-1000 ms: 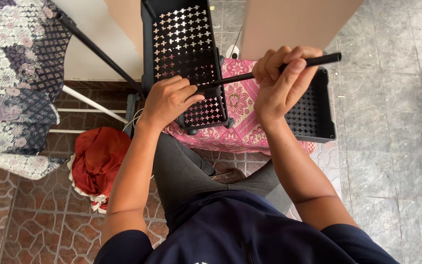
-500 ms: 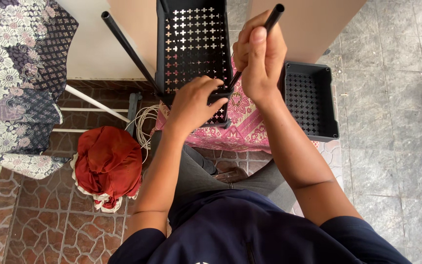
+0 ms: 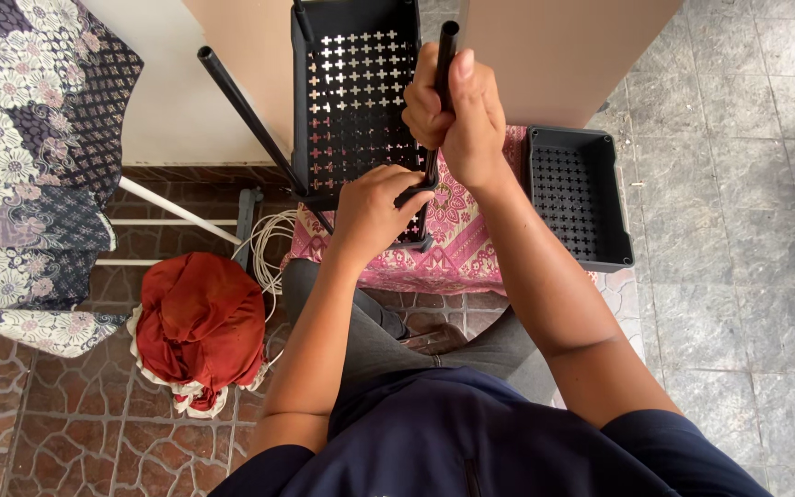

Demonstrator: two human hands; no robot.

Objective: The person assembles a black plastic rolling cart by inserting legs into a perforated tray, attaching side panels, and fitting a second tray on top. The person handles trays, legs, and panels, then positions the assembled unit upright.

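Above pink patterned cloth (image 3: 457, 241), both hands (image 3: 457, 115) clasping slim black tube (image 3: 445, 57), perforated plastic tray (image 3: 356, 101).

A perforated tray (image 3: 353, 101) stands at twelve o'clock on a patterned cloth (image 3: 457, 239). The right hand (image 3: 457, 115) grips a rod (image 3: 442, 83) upright at the tray's right edge; the left hand (image 3: 374, 207) rests on the tray's near corner, just below. A second tray (image 3: 574, 198) lies on the floor at two o'clock. A bundled rag (image 3: 200, 322) lies at nine o'clock, with draped fabric (image 3: 25, 156) beyond at ten.
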